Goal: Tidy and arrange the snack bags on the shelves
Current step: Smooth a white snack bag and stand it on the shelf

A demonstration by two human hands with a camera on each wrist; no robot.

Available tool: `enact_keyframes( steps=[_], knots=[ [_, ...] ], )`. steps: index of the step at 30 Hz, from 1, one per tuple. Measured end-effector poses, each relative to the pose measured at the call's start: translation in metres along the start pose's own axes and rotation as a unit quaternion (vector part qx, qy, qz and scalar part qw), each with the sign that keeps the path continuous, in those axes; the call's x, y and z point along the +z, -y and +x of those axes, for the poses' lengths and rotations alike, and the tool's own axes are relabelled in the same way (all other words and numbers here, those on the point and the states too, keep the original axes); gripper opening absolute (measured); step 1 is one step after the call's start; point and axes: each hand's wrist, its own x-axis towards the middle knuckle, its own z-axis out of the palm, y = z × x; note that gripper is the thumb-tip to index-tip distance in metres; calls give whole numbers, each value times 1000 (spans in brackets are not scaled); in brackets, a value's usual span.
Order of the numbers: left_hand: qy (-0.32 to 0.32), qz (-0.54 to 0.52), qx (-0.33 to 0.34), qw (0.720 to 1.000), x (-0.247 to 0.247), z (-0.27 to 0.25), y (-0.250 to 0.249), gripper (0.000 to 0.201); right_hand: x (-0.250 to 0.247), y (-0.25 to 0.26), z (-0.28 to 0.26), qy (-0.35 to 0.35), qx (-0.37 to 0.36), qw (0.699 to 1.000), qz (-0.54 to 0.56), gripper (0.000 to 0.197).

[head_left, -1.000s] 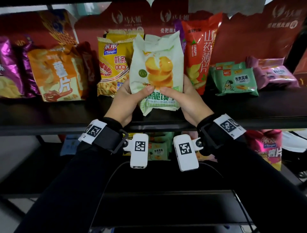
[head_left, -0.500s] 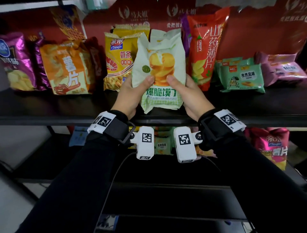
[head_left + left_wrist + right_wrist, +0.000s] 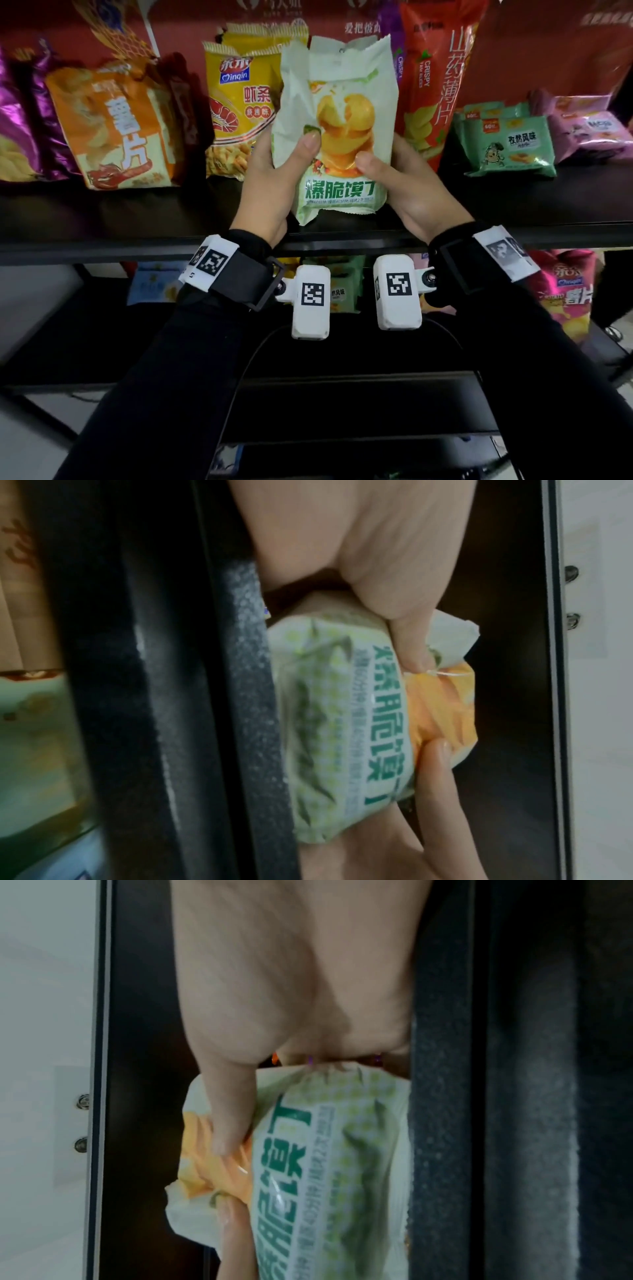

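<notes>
In the head view, the left hand (image 3: 265, 178) and right hand (image 3: 407, 186) hold a white-and-green snack bag (image 3: 337, 126) upright between them, thumbs pressed on its front and the other fingers curled behind; its bottom edge hangs just over the front lip of the upper shelf (image 3: 513, 205). The step in hand looks like standing this bag in the row, and the next move probably calls for pushing it back and setting it down. Beyond the fingers the gap is tight: a yellow shrimp-stick bag (image 3: 239, 113) just past the left fingers, a tall red chip bag (image 3: 431, 85) just past the right. From the left wrist, the thumb (image 3: 407, 642) dents the bag (image 3: 346, 718) beside the shelf edge (image 3: 246, 696). From the right wrist, the right thumb (image 3: 229, 1123) pinches the bag (image 3: 329, 1177) close against the shelf lip (image 3: 445, 1150).
</notes>
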Motion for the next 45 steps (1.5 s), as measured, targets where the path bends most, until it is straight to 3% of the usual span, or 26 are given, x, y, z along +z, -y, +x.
enact_keyframes(
  steps=[5,10,12,15,17,21,24,26,28,31,34,36,38,40,41,43,45],
  knots=[
    [44,23,15,999,-1,-1,-9,35,5,8,0,-8,-18,999,48,72],
    [187,138,42,972,-20,9,-33,69,6,16,7,-43,-29,998,23,71],
    [190,158,48,968,-16,10,-38,58,8,18,9,-37,-51,998,-8,70],
    [98,141,64,983,-7,9,-40,29,11,18,8,33,-59,997,30,74],
    [82,133,63,986,-6,8,-42,15,11,21,8,61,-55,995,61,76],
    [140,92,36,985,-8,1,-48,26,7,29,11,37,-75,993,85,43],
    [202,0,-48,978,-8,-2,-58,52,2,32,13,14,-104,991,79,38],
    [142,-55,-187,970,-4,1,-66,56,1,32,14,1,-154,987,36,38],
    [123,-83,-303,941,1,3,-70,63,1,33,13,-8,-202,979,-35,34],
    [141,-96,-326,930,5,2,-69,52,-2,34,9,-8,-232,954,-190,30],
    [92,-122,-292,944,4,4,-68,38,-12,38,6,47,-176,955,-235,65],
    [82,-109,-257,957,3,5,-64,34,-10,42,1,46,-84,989,-110,79],
    [84,-91,-236,964,4,5,-61,40,-4,44,-2,-7,39,998,58,67],
    [81,-76,-216,970,3,6,-59,54,-2,44,-2,-24,117,979,166,43],
    [85,-61,-208,973,2,7,-59,60,-3,44,-1,-17,138,971,196,41],
    [98,-21,-200,975,2,7,-59,69,-1,44,-2,1,144,971,191,50],
    [114,12,-198,973,3,6,-56,70,6,42,-1,9,119,984,135,40]
  ],
)
